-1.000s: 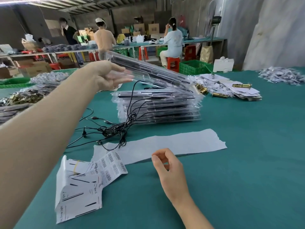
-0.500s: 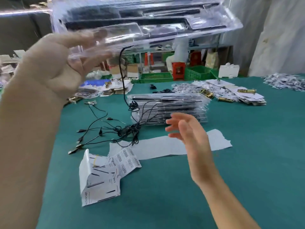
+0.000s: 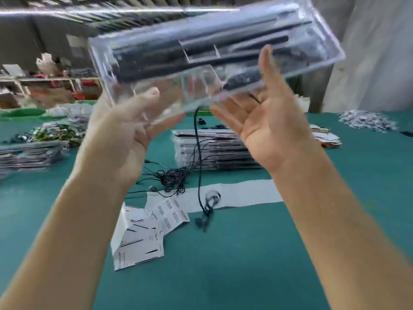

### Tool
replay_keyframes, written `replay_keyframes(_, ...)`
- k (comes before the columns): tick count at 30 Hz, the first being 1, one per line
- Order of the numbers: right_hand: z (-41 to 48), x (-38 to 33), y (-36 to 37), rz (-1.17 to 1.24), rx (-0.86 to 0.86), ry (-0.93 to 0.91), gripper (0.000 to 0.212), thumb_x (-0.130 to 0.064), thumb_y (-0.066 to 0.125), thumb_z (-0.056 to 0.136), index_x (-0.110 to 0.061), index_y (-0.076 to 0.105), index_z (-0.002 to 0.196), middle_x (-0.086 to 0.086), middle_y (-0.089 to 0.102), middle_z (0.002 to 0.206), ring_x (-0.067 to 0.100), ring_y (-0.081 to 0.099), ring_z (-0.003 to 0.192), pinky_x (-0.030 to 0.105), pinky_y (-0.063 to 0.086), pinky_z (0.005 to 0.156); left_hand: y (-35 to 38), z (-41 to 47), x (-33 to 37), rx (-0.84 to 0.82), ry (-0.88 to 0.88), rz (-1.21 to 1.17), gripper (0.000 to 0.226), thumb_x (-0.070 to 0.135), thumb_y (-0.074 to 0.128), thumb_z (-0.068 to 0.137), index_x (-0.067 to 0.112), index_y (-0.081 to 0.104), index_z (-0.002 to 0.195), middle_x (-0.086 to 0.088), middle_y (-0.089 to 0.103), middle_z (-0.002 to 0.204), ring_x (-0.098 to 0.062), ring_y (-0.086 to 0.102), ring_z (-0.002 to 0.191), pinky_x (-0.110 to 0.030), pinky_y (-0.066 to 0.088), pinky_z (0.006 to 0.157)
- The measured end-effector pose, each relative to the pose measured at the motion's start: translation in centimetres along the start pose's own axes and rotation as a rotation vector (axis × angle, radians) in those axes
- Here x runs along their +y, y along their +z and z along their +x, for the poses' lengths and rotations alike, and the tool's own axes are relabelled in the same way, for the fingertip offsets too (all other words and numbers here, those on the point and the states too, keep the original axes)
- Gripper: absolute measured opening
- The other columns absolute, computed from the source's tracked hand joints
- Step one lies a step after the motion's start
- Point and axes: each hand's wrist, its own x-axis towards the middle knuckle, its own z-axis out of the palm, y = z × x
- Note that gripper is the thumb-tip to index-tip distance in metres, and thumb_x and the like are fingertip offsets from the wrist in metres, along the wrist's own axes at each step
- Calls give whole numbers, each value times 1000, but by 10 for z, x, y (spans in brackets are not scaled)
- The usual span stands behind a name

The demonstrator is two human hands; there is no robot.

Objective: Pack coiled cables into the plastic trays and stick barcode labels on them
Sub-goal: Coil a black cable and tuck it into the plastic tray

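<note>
**Tray raised for loading.** A clear plastic tray (image 3: 214, 52) is being held in the air, well above the green table (image 3: 245, 253). It is tilting so that its right end sits higher. Dark rod-like parts are lying along its long compartments, but blur is hiding their detail. A black cable (image 3: 197, 153) is hanging out of the tray's lower edge between the two hands. It is trailing down to the table, where its looped end is lying on a white paper strip (image 3: 241, 193).

The left hand (image 3: 125, 135) is gripping the tray's lower left corner. Its thumb is pressing on the near face, and its fingers are showing through the plastic beneath. The right hand (image 3: 263, 121) is spread palm-up under the tray's middle, with fingers straight and thumb upright in front of the wall. It is closing on nothing, and whether it is touching the tray cannot be told.

The lift is probably letting the cable hang free of the tangle of cables (image 3: 172, 177) so that it can be gathered into a coil. The open hand appears to be placed to steady the tray or catch the cable.

A stack of trays (image 3: 214, 151) is standing just behind the tangle. A folded label sheet (image 3: 154, 224) is lying near the paper strip, within reach for the labelling step, which is not yet begun on this tray.
</note>
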Motion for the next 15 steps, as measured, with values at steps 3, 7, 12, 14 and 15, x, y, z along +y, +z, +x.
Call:
replay_keyframes(3, -5, 20, -14, -93, 76, 64, 22, -30, 66, 99, -9, 59, 96, 27, 69, 124, 36, 75, 102, 41, 64, 70, -10, -16, -20, -29, -84, -32, 60, 3, 62, 96, 7, 37, 150, -15, 68, 133, -34, 67, 121, -30, 63, 76)
replay_keyframes(7, -20, 46, -43, -119, 228, 31, 16, -21, 64, 101, -8, 56, 103, 22, 72, 117, 31, 77, 94, 37, 63, 64, -25, -47, -56, -195, -276, -95, 74, 37, 65, 97, 18, 28, 158, -14, 57, 149, -32, 56, 136, -44, 56, 100)
replay_keyframes(12, -41, 72, -67, -23, 384, 36, 19, -17, 68, 98, -6, 58, 111, 14, 73, 86, 21, 76, 75, 37, 63, 63, -36, -108, -130, -515, -545, 410, 54, 17, 66, 96, 36, 49, 143, 1, 62, 145, -6, 60, 129, -34, 49, 110)
replay_keyframes(14, -42, 74, -77, 11, 456, 50, 17, -16, 69, 98, -4, 60, 107, 8, 71, 73, 20, 71, 65, 36, 62, 61, -39, -132, -147, -701, -577, 545, 34, 25, 73, 91, 30, 67, 124, 3, 77, 113, -11, 71, 110, -34, 53, 101)
replay_keyframes(15, -41, 73, -84, 22, 475, 54, 16, -16, 68, 98, -2, 61, 103, 10, 74, 76, 22, 73, 68, 35, 62, 60, -41, -138, -151, -690, -578, 588, 19, 26, 73, 92, 27, 72, 110, 4, 78, 93, -11, 73, 91, -36, 57, 90)
